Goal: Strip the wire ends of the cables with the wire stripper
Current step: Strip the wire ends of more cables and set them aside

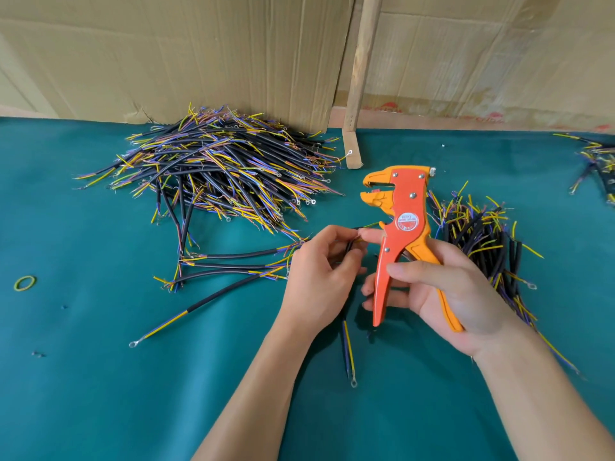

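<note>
The orange and yellow pistol-shaped wire stripper (404, 234) is grasped upright in the right hand (456, 294), the thumb laid across the front of its orange handle and the fingers curled round behind both handles; its jaws point left and stand slightly parted with nothing between them. Just left of the stripper's handles, a short black-sheathed cable (349, 251) with yellow and blue inner wires is pinched in the grip of the left hand (319, 277), fingers curled round it; its upper wire ends reach toward the stripper's body below the jaws, and its lower end, fitted with a small metal ring terminal (353, 382), hangs down below the stripper's handles. Whether the cable touches the stripper cannot be told. Left of the stripper, a few loose black cables (233, 271) lie flat on the green cloth-covered tabletop (100, 394), and beyond them, up and to the left of the stripper, a large heap of black cables (216, 168) with frayed yellow, blue and purple ends is piled against a brown cardboard wall (199, 61). Just right of the stripper, behind the right hand, a smaller bundle of black cables (482, 241) is stacked. Far left of the stripper a yellow-green rubber band (25, 283) lies flat. Above the stripper a wooden post (361, 78) stands against the cardboard.
</note>
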Demonstrator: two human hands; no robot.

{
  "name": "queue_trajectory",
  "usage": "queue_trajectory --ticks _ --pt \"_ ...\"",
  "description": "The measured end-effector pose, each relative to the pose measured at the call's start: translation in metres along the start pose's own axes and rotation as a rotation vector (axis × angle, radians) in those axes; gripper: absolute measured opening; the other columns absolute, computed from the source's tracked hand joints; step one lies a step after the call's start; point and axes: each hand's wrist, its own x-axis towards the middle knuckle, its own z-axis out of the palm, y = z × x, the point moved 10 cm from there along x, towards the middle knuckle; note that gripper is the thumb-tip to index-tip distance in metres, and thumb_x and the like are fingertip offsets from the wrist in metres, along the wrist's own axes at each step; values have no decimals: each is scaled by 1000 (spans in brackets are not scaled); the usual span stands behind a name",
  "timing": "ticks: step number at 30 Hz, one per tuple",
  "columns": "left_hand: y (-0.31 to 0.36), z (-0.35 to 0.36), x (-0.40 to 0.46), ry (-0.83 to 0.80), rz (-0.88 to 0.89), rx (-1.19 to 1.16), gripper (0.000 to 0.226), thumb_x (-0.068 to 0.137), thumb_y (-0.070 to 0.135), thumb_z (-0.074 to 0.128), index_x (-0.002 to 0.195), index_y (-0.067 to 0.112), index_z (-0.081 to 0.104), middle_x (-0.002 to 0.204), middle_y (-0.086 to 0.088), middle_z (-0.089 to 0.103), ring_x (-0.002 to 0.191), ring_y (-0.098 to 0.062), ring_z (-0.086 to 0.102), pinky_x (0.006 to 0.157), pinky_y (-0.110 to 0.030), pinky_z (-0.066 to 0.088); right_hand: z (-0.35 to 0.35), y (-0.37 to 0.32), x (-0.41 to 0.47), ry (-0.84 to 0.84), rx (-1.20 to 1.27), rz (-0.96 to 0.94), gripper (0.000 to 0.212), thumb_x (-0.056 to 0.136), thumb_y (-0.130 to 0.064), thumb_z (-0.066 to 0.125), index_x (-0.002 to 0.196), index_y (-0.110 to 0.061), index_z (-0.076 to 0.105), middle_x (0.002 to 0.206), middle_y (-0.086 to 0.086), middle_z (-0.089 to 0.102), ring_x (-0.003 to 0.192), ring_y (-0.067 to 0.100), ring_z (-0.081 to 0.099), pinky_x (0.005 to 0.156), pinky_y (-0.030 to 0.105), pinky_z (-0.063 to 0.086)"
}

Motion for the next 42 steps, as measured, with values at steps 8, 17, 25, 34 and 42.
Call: queue_trajectory --ticks 8,17,25,34,42 --pt "3 -2 1 -15 10 -105 9 92 9 67 100 9 67 96 0 74 89 -19 70 92 -47 56 11 -1 -1 -100 123 -12 55 77 -11 70 130 2 65 97 27 52 80 38 64 73 53 56" --pt "0 16 -3 -255 -195 -721 12 85 9 59 95 8 53 105 -25 61 82 -26 69 69 -32 55 23 -4 -2 -220 235 -23 73 76 -26 82 138 3 57 110 22 65 83 32 65 76 47 57" --pt "-2 16 -4 -261 -230 -741 17 81 11 74 96 17 68 92 -10 57 73 -15 54 81 -31 43 20 -11 -5 -200 242 -40 80 70 -29 87 138 2 58 91 21 62 80 32 65 74 45 58" --pt "-7 10 -1 -192 -213 -699 21 80 8 77 101 10 76 83 -5 67 70 -16 66 71 -22 54 13 -13 -4 -192 211 -51 76 73 -29 85 138 1 59 105 24 52 82 33 65 75 46 57" --pt "-12 3 1 -105 -196 -681 33 68 9 83 100 6 74 70 -5 68 66 -17 68 62 -21 54 -7 -9 -3 -114 119 -10 54 77 -10 68 130 2 63 131 28 60 81 39 66 73 52 57"
